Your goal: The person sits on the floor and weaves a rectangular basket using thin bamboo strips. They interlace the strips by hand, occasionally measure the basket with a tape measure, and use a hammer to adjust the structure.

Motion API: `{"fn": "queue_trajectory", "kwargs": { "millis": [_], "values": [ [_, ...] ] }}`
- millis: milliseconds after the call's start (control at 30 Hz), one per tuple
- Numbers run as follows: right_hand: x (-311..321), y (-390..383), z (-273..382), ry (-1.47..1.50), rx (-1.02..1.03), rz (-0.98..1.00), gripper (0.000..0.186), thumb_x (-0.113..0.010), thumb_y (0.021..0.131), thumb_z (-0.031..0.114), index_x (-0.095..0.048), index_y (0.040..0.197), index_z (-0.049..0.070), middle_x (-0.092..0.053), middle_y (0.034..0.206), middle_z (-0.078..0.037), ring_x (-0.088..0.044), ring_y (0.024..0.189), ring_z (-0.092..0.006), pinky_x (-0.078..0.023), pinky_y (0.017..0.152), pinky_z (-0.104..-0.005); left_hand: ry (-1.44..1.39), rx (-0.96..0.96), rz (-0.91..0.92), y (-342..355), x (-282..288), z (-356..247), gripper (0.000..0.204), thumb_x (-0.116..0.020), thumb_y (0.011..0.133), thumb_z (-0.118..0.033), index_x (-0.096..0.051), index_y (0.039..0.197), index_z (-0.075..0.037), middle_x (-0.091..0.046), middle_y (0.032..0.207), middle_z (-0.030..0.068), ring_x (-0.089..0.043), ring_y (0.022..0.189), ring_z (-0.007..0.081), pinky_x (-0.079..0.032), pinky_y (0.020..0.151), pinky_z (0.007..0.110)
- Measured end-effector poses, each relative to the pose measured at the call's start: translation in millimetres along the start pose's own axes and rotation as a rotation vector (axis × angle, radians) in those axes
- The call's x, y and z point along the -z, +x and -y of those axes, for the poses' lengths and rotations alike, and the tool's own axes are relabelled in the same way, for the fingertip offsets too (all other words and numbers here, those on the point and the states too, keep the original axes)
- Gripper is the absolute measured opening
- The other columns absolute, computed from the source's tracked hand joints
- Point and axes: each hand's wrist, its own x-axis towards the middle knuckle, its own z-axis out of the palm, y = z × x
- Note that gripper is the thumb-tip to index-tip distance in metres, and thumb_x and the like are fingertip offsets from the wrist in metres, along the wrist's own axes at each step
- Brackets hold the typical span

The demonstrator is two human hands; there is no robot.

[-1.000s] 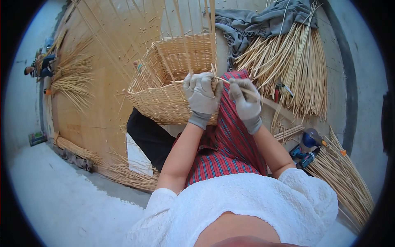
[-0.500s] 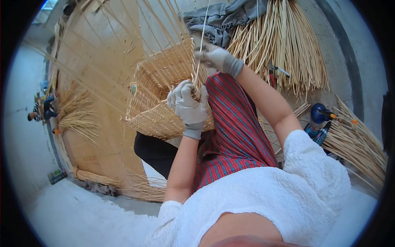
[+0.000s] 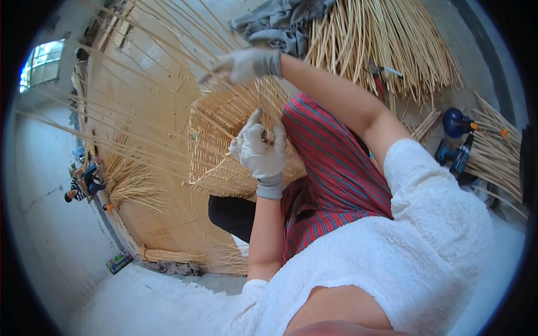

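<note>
A part-woven wicker basket rests tilted against my lap, and long upright canes fan out from its edge to the upper left. My left hand, in a pale work glove with a grey cuff, is closed on the basket's near rim, the thumb and fingers bent around the weave. Beyond it, my right hand, gloved alike, reaches across the canes above the far side of the basket. Motion smears its fingers, so any strand in them cannot be made out.
A large bundle of canes lies at upper right beside a grey cloth. Red-handled pliers, a cordless drill and more canes lie at right. Far left, a person in stripes sits near another cane bundle.
My right hand has swung left across the canes from the basket's right side. My left hand stays on the rim. The whole view has turned slightly.
</note>
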Motion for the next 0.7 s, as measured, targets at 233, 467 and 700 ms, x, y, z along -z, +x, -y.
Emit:
{"fn": "queue_trajectory", "kwargs": {
  "millis": [233, 467, 700],
  "values": [
    [35.9, 23.6, -70.8, 0.787, 0.240, -0.372, 0.016, -0.060, 0.096, 0.012, -0.066, 0.109, 0.005, -0.072, 0.108, -0.008, -0.065, 0.098, -0.0137, -0.053, 0.089, -0.0285, -0.080, 0.051, -0.049, 3.6, -5.0, -0.3, 0.028, -0.081, 0.079, -0.023, -0.056, 0.079, -0.012, -0.075, 0.110, 0.0100, -0.064, 0.077, 0.0232, -0.039, 0.083, 0.039],
    [-37.7, -85.6, -53.1, -0.197, -0.581, -0.584, 0.031, -0.065, 0.089, 0.012, -0.070, 0.119, 0.019, -0.067, 0.124, -0.011, -0.060, 0.120, -0.0275, -0.047, 0.103, -0.0386, 0.056, -0.015, -0.036, 3.5, 4.1, -3.8, 0.031, -0.083, 0.080, -0.024, -0.056, 0.084, -0.008, -0.072, 0.098, 0.0112, -0.064, 0.083, 0.0277, -0.044, 0.081, 0.039],
    [-48.5, -122.9, -18.4, -0.469, 0.047, -0.213, 0.072, -0.060, 0.074, -0.007, -0.065, 0.131, 0.036, -0.050, 0.150, -0.008, -0.049, 0.136, -0.0292, -0.037, 0.115, -0.0419, 0.086, -0.040, -0.051, 0.1, -2.2, -1.7, 0.036, -0.082, 0.081, -0.035, -0.058, 0.086, -0.009, -0.068, 0.091, 0.0086, -0.062, 0.081, 0.0273, -0.040, 0.087, 0.042]
  ]
}}
